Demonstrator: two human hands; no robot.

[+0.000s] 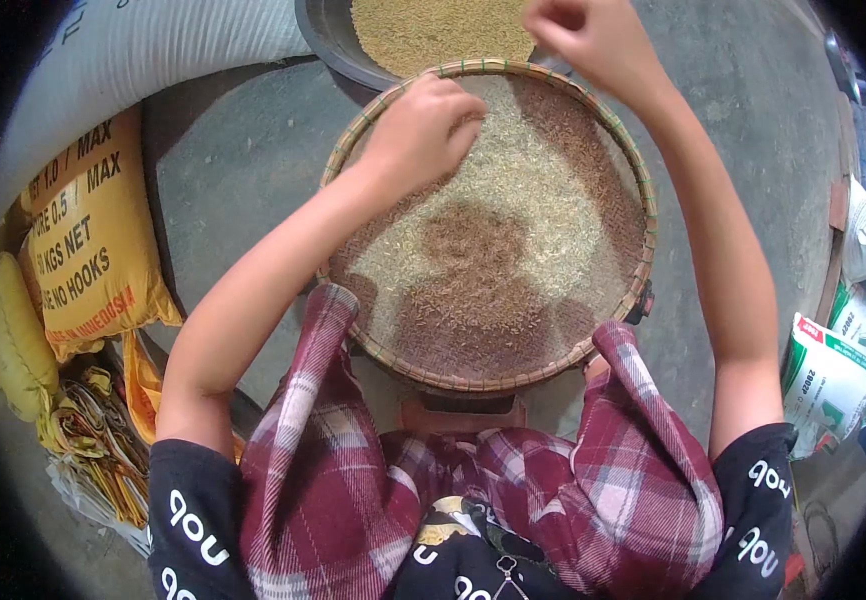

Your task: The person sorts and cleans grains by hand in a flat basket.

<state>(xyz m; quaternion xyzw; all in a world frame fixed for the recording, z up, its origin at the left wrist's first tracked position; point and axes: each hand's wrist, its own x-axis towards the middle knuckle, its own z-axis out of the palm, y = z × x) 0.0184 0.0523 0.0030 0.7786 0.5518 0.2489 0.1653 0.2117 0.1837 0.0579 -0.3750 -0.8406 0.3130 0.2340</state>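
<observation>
A yellow sack [88,235] lies far left; the left hand [423,130], fingers curled, presses into the rice [513,230] at the woven tray's [645,250] far-left edge; the right hand [593,35], pinched closed, hovers over the far rim, nearer the dark basin [328,40].

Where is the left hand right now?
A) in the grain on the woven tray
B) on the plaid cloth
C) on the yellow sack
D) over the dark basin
A: the left hand has its fingers down in the grain near the far-left rim of the woven tray, while the right hand is up past the far rim beside the dark basin.
</observation>
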